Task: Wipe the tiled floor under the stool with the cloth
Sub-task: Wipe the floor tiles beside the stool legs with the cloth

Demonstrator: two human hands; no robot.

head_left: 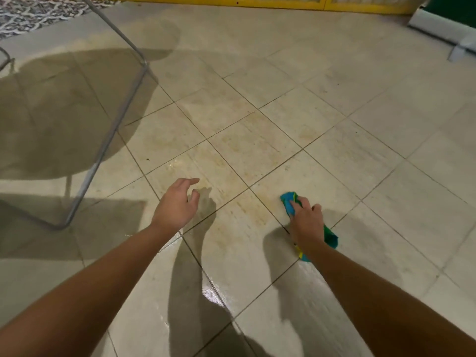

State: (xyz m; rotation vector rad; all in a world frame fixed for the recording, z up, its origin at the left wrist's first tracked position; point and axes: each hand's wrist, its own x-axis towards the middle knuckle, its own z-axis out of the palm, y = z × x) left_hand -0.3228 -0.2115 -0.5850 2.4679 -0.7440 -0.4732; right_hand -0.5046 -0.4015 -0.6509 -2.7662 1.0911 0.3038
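Note:
My right hand (306, 220) presses a blue and green cloth (289, 202) flat on the beige tiled floor (257, 140), right of centre. Part of the cloth (331, 237) sticks out behind the hand. My left hand (177, 204) hovers just above the floor at centre, fingers apart and curled, holding nothing. The stool's grey metal frame (110, 135) stands at the left, its tube legs slanting down to a foot bar near my left forearm. Its seat is out of view; its shadow darkens the tiles beneath.
Yellowish stains mark the tiles ahead of both hands, and a wet shine shows on the floor between my forearms. A patterned rug (38, 14) lies at the far left. A yellow frame (283, 2) runs along the top edge, with a white object (443, 27) at the far right.

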